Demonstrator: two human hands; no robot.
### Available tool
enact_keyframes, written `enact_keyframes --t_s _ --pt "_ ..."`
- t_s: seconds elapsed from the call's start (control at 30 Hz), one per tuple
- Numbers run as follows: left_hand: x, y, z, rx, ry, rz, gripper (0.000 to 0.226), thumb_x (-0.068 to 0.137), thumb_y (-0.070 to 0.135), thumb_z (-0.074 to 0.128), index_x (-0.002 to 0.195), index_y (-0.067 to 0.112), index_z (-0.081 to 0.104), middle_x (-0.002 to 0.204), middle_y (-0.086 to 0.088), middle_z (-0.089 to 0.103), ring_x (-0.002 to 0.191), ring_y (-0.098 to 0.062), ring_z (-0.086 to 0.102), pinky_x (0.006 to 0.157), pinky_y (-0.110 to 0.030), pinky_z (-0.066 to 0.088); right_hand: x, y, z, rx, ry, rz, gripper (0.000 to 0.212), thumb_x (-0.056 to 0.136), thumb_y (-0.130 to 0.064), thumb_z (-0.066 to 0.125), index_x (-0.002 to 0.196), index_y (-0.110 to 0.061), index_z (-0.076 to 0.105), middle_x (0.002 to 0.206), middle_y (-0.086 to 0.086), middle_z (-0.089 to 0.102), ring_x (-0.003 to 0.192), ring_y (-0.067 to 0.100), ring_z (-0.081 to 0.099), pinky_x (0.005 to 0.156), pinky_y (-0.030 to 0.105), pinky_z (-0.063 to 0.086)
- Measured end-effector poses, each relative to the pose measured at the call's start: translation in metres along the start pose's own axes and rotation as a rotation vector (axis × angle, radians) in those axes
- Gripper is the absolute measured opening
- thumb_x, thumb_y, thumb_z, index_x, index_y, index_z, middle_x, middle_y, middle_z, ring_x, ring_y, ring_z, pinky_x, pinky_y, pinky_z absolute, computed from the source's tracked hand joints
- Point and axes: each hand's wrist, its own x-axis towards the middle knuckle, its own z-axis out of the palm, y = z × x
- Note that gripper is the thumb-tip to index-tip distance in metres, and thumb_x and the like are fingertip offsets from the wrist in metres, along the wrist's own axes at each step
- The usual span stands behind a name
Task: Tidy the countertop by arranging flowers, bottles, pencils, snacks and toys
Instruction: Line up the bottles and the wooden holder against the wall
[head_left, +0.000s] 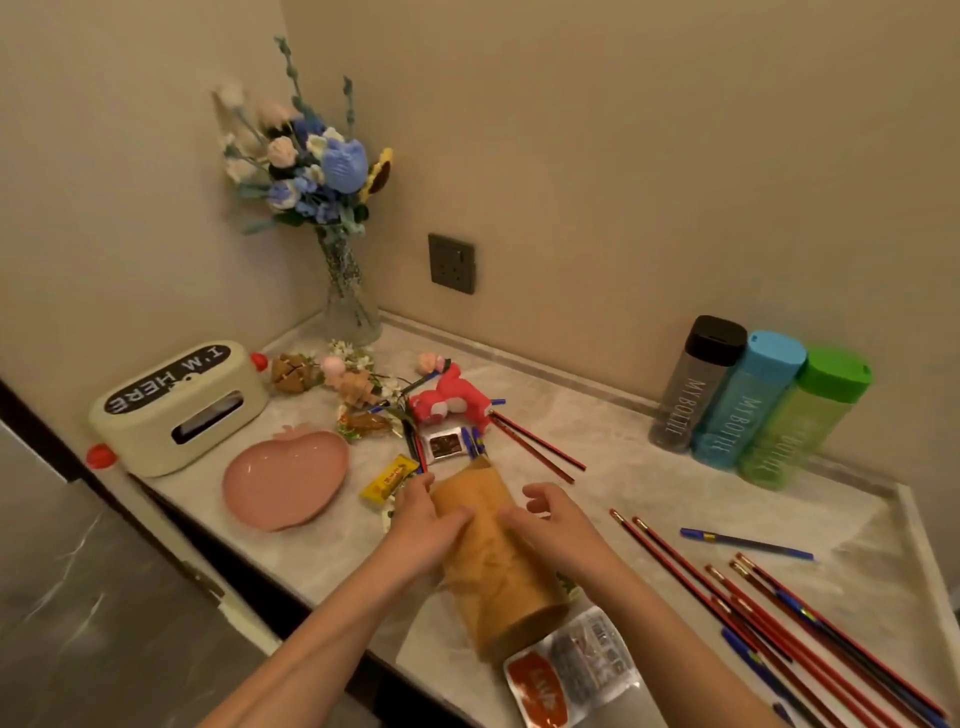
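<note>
Two plain beige walls (623, 130) meet in a corner at the far left. A dark grey wall socket (451, 263) sits low on the far wall. The pale marble-look countertop (623, 426) has a raised lip (545, 370) along that wall and a dark near edge. A grey veined floor (78, 597) lies near left. The light is warm and dim.

Black, blue, green bottles (748, 400); pink plate (283, 480)

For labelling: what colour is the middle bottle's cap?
The cap is light blue; head view shows it.
</note>
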Motion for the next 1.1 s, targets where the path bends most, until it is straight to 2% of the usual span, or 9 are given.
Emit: enact_keyframes --t_s 0.13,0.3,0.43,0.57,0.73,0.83,0.93,1.03,1.1 --pt "0.006 -0.003 -0.001 -0.02 -0.044 -0.08 0.074 0.087 0.033 0.064 0.147 0.015 0.025 0.151 -0.01 0.023 0.138 -0.027 0.029 0.111 -0.037 0.029 0.003 -0.004 0.011 -0.056 -0.044 0.063 0.067 0.088 -0.059 0.053 0.143 -0.024 0.036 0.136 0.003 0.05 0.111 0.019 0.056 0.094 0.035 0.05" --pt "0.011 -0.006 -0.006 -0.089 -0.153 -0.104 0.06 0.081 0.043 0.064 0.133 0.022 0.046 0.138 -0.008 0.039 0.12 -0.026 0.047 0.099 -0.044 0.048 0.001 -0.01 0.02 -0.075 -0.02 0.09 0.07 0.086 -0.065 0.049 0.141 -0.024 0.036 0.132 0.002 0.053 0.106 0.019 0.057 0.088 0.033 0.05" --pt "0.019 0.004 -0.014 -0.17 -0.164 0.051 0.052 0.056 0.063 0.058 0.094 0.028 0.064 0.128 -0.01 0.048 0.112 -0.025 0.054 0.093 -0.048 0.053 -0.009 -0.02 0.012 0.022 0.114 0.012 0.063 0.087 -0.062 0.051 0.138 -0.027 0.04 0.127 -0.005 0.053 0.101 0.011 0.056 0.085 0.028 0.048" --pt "0.007 0.051 -0.013 -0.227 -0.26 0.225 0.026 0.08 0.046 0.068 0.092 0.023 0.066 0.114 -0.008 0.059 0.102 -0.025 0.061 0.085 -0.049 0.056 -0.029 -0.028 -0.018 0.137 0.239 -0.051 0.05 0.091 -0.055 0.052 0.133 -0.035 0.036 0.117 -0.012 0.05 0.09 0.002 0.052 0.072 0.02 0.044" --pt "-0.017 0.117 0.026 -0.21 -0.41 0.465 0.006 0.085 0.03 0.071 0.086 0.028 0.066 0.097 0.0 0.067 0.096 -0.018 0.063 0.086 -0.04 0.054 -0.058 -0.015 -0.08 0.279 0.438 -0.027 0.062 0.087 -0.052 0.06 0.138 -0.029 0.034 0.124 -0.007 0.049 0.104 0.012 0.053 0.083 0.028 0.045" --pt "-0.03 0.149 0.062 -0.132 -0.431 0.644 0.006 0.082 0.031 0.073 0.086 0.029 0.069 0.105 0.001 0.063 0.102 -0.013 0.059 0.089 -0.03 0.048 -0.081 -0.002 -0.12 0.32 0.582 -0.034 0.053 0.086 -0.044 0.065 0.131 -0.027 0.042 0.119 -0.006 0.054 0.094 0.004 0.053 0.067 0.019 0.043" --pt "-0.043 0.179 0.097 -0.038 -0.459 0.765 0.008 0.081 0.036 0.073 0.087 0.031 0.07 0.129 0.006 0.051 0.119 -0.007 0.047 0.098 -0.027 0.037 -0.103 0.013 -0.158 0.287 0.665 -0.032 0.04 0.088 -0.049 0.06 0.121 -0.028 0.051 0.112 -0.008 0.056 0.099 0.009 0.053 0.068 0.021 0.043" --pt "-0.053 0.2 0.133 0.01 -0.452 0.832 0.008 0.079 0.037 0.074 0.083 0.039 0.067 0.145 0.009 0.039 0.134 -0.012 0.036 0.11 -0.042 0.036 -0.119 0.025 -0.193 0.312 0.739 -0.025 0.023 0.095 -0.05 0.048 0.102 -0.029 0.053 0.094 -0.016 0.051 0.088 0.004 0.05 0.075 0.027 0.043" --pt "-0.055 0.21 0.157 0.014 -0.444 0.881 0.01 0.078 0.037 0.076 0.084 0.039 0.069 0.148 0.011 0.035 0.137 -0.013 0.035 0.108 -0.047 0.041 -0.124 0.033 -0.214 0.336 0.773 -0.016 0.016 0.098 -0.047 0.044 0.102 -0.032 0.05 0.091 -0.015 0.05 0.087 0.005 0.048 0.084 0.031 0.043"
